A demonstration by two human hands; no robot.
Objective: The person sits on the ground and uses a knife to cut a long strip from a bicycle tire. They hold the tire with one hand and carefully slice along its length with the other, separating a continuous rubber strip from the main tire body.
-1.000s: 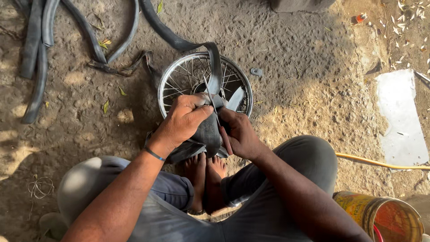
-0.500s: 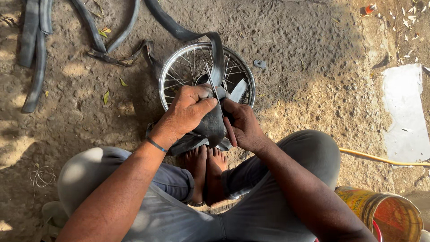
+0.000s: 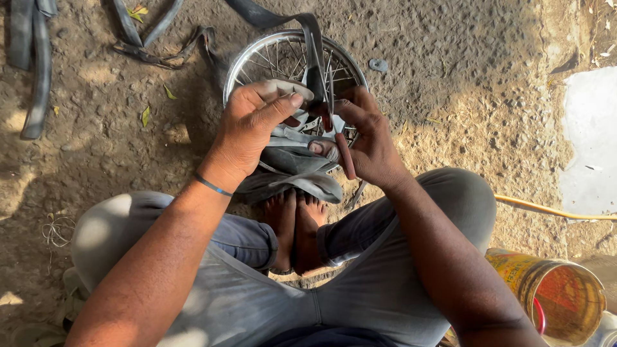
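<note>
Crouched over the spoked wheel (image 3: 292,58) on the dirt floor, both hands, left hand (image 3: 254,125) and right hand (image 3: 363,138), have lifted the grey inner tube (image 3: 292,170) higher, gripping it, right fingers also pinching a thin tool (image 3: 345,157).

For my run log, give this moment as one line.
left hand: grips rubber tube | right hand: pinches tube | spoked wheel: on ground

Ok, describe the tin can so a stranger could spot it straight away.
Start at the spoked wheel lying on the dirt ahead of the seated person, then drop to the bottom right corner, beside the right knee. The tin can lies there on its side, yellow and rusty, the only round container around.
</note>
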